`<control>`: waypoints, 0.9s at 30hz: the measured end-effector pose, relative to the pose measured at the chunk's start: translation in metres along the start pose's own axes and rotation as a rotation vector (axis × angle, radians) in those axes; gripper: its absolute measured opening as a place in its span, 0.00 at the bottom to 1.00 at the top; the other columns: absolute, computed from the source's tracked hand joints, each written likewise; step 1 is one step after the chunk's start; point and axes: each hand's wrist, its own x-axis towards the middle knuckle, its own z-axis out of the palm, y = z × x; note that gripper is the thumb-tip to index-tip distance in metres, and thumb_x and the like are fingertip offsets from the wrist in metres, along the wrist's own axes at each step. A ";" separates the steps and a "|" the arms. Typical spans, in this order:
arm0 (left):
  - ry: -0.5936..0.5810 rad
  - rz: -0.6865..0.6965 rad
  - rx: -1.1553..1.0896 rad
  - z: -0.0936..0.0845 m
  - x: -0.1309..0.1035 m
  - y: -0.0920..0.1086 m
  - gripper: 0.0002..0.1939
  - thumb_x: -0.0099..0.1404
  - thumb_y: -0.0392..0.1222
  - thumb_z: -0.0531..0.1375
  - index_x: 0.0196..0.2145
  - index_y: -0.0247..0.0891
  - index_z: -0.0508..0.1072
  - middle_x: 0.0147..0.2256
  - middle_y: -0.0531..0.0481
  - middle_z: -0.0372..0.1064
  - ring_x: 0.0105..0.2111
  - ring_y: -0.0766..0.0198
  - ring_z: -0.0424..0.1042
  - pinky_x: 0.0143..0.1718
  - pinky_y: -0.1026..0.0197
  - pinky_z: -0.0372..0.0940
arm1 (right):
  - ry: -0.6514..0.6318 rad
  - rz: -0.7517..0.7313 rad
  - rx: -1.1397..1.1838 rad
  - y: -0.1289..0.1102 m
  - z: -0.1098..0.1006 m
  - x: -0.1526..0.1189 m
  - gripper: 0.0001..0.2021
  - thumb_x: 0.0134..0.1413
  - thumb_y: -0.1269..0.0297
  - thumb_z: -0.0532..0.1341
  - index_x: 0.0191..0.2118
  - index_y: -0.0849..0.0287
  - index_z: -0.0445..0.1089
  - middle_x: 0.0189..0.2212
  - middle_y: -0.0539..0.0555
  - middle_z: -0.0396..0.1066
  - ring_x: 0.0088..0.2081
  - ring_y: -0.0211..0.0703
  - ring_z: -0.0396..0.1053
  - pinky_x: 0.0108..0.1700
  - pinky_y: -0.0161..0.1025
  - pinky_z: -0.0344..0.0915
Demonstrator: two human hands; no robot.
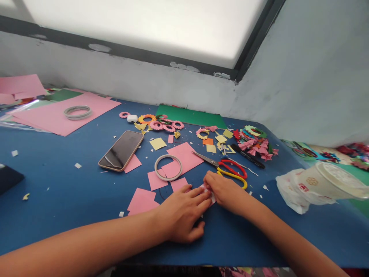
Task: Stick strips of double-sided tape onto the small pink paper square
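Note:
My left hand lies flat on the blue tabletop, palm down, its outstretched fingertips pressing on the left side of a small pink piece of paper. From the right, my right hand pinches the same piece with bent fingers; most of the paper is hidden beneath both hands. Scissors with one red and one yellow handle loop lie just beyond my right hand, blades pointing left. Pink paper squares lie by my left wrist. A roll of narrow white tape rests on more pink paper.
Farther back are a phone, a white earbud case, scalloped paper rings, yellow squares, a black pen and a pile of folded paper. A bagged cup stands right. Pink sheets carry tape rolls.

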 end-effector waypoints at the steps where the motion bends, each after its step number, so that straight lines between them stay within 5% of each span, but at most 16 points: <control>1: 0.001 0.000 -0.001 0.000 0.000 0.000 0.27 0.60 0.43 0.51 0.56 0.30 0.59 0.58 0.38 0.56 0.59 0.51 0.54 0.56 0.46 0.51 | 0.001 -0.002 -0.004 0.000 0.000 0.000 0.10 0.51 0.79 0.50 0.37 0.59 0.60 0.34 0.55 0.63 0.35 0.43 0.63 0.36 0.37 0.59; 27: 0.029 0.003 -0.001 0.002 0.000 -0.001 0.27 0.60 0.43 0.51 0.56 0.30 0.60 0.57 0.39 0.57 0.58 0.51 0.55 0.56 0.46 0.52 | 0.087 0.018 0.100 -0.001 -0.001 -0.001 0.06 0.57 0.75 0.48 0.34 0.59 0.60 0.32 0.54 0.65 0.33 0.42 0.64 0.36 0.38 0.61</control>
